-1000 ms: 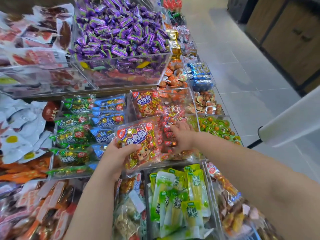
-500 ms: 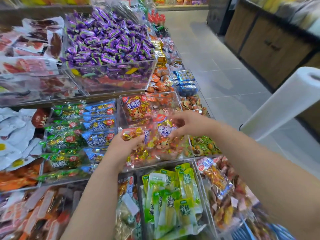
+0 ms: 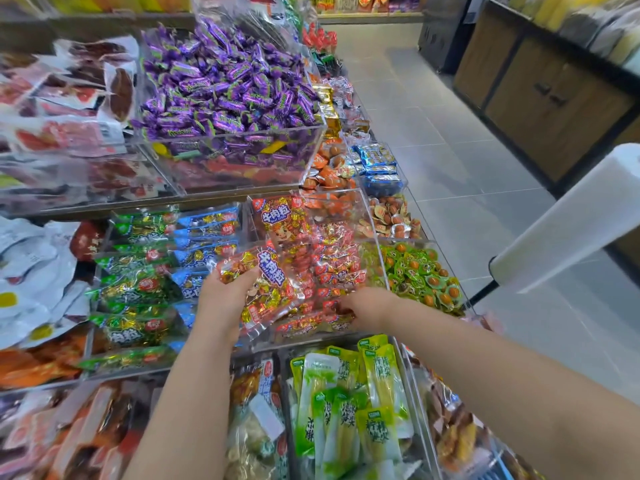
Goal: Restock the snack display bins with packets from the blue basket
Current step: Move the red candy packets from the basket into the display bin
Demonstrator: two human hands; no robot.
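One packet in play. Left hand grips its left edge with the thumb on top and holds it tilted over the front of the beef bin. Right hand is low at the bin's front right, fingers buried among small red sachets. Gripping or just pushing, cannot tell.

Step, as I read it: setting this packet into the beef bin, with the right hand probably making room. The next move calls for lowering the packet inside the front wall, label facing out like the matching one at the back. It should not shove sachets over the rim. Basket not clearly in view, so remaining stock is unknown.

Containers, placed from the beef bin:
- Far left: loose white pouches on the counter.
- Just left: left bin holds green packets in a column with blue packets beside them. Looks nearly full.
- Beef bin itself: one upright red packet in the back section, sachets heaped in the right half of the front section.
- Above it: candy bin, raised and heaped with purple candies.
- Below it: pouch bin with green-yellow pouches lying lengthwise.
- Just right: green cups with orange centres, in a clear compartment touching the beef bin's right wall.
- Far right: white roll on a holder, out over the floor.
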